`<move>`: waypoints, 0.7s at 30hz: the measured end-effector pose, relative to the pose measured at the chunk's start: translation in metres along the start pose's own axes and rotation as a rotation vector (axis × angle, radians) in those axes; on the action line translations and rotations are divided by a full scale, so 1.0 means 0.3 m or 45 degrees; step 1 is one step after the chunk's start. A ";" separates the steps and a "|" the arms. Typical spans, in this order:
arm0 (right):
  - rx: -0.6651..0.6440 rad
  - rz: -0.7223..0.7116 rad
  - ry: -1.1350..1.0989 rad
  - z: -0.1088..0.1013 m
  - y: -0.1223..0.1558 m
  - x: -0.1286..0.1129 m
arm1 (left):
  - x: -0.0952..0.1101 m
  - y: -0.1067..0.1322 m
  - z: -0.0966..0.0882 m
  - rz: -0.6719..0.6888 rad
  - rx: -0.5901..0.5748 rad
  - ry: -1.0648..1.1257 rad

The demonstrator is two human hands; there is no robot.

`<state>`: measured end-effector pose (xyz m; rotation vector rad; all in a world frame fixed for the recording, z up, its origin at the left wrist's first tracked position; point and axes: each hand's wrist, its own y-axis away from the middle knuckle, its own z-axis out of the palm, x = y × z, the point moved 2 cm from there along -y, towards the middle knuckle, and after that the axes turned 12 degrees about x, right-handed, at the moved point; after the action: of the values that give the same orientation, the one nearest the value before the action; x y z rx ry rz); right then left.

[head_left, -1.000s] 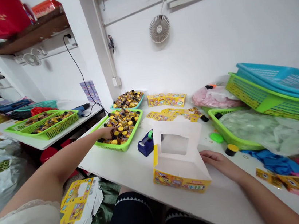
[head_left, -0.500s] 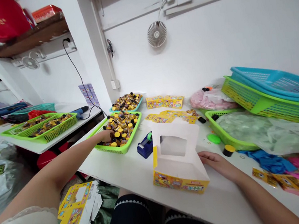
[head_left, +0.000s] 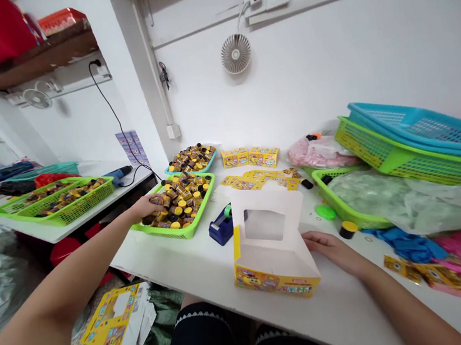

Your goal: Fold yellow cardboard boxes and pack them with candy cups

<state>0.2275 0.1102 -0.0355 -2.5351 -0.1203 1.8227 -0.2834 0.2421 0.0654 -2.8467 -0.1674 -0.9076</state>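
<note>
My left hand point(head_left: 149, 206) is at the left side of a green basket point(head_left: 187, 232) heaped with small jars point(head_left: 183, 198) with yellow or black lids. Its fingers are closed around a small jar, partly hidden among the others. An open yellow printed box point(head_left: 277, 285) stands in front of me, its white lid with a cut-out window raised. At the box's right wall, my right hand point(head_left: 329, 249) grips the edge, its fingertips partly hidden. A blue tape dispenser point(head_left: 221, 227) stands between basket and box.
Behind are a second basket of jars point(head_left: 192, 159), two closed boxes point(head_left: 249, 158) and flat yellow cards point(head_left: 257, 180). Stacked baskets point(head_left: 417, 142), a bag-filled basket point(head_left: 357, 212), a loose black jar with yellow lid point(head_left: 348, 229) and blue cloth-like pieces point(head_left: 410, 244) lie right. Flat box blanks point(head_left: 115, 329) lie low left.
My left hand has moved from the middle of the jars to the basket's left side. My right hand stays at the box. The view has shifted slightly.
</note>
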 end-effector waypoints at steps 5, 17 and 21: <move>0.198 -0.033 0.008 -0.015 -0.014 -0.018 | 0.154 0.065 -0.063 -0.106 0.079 0.638; 0.478 -0.649 0.227 0.228 0.235 -0.522 | 0.613 0.611 0.243 -0.175 -0.478 1.760; 0.392 -0.617 0.282 0.313 0.209 -0.545 | 0.606 0.633 0.304 -0.222 -0.515 1.864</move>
<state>0.0902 0.0330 0.0855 -2.2222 -0.3792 1.2670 -0.0559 0.0825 0.0772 -1.6649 -0.0355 -2.9130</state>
